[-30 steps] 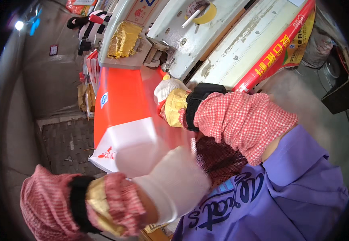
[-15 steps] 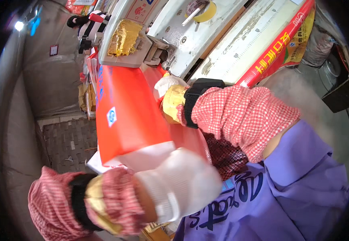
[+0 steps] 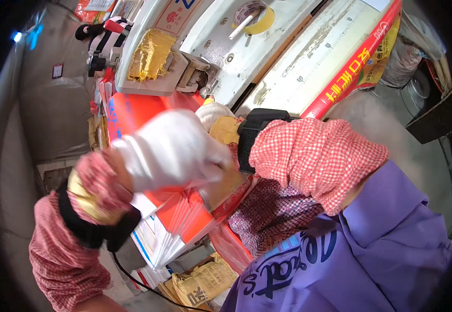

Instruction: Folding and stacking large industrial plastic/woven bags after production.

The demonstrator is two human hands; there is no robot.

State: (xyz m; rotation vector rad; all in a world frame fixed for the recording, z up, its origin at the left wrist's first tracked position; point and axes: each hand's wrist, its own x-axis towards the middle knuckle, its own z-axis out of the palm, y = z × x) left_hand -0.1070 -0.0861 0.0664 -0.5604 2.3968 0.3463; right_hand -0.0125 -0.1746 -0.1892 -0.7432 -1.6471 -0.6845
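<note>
My left hand (image 3: pixel 171 148), in a white knit glove, is raised over a red plastic bag (image 3: pixel 137 112). Its fingers look curled, but motion blurs them, and whatever they grip cannot be made out. My right hand (image 3: pixel 214 112), also white-gloved, lies near the foot of a pale sewing-machine head (image 3: pixel 155 31), its fingers hidden by the cuff and machine. The red bag runs under that head. Below my left hand hangs a fan of red and white bags (image 3: pixel 176 226), their edges layered.
A yellow tape roll (image 3: pixel 262 22) with a white stick in it lies on the machine bed. Beyond my right arm is a long pale board (image 3: pixel 304 62) edged by a red-and-yellow printed sheet (image 3: pixel 353 67). Low in front sits a yellow-brown sack (image 3: pixel 205 281); a black cable (image 3: pixel 142 286) trails past it.
My left hand has risen from the red bag's near edge, up toward the right hand. That bag's near part no longer stretches toward me, and layered bags now show below. My right hand stays near the machine.
</note>
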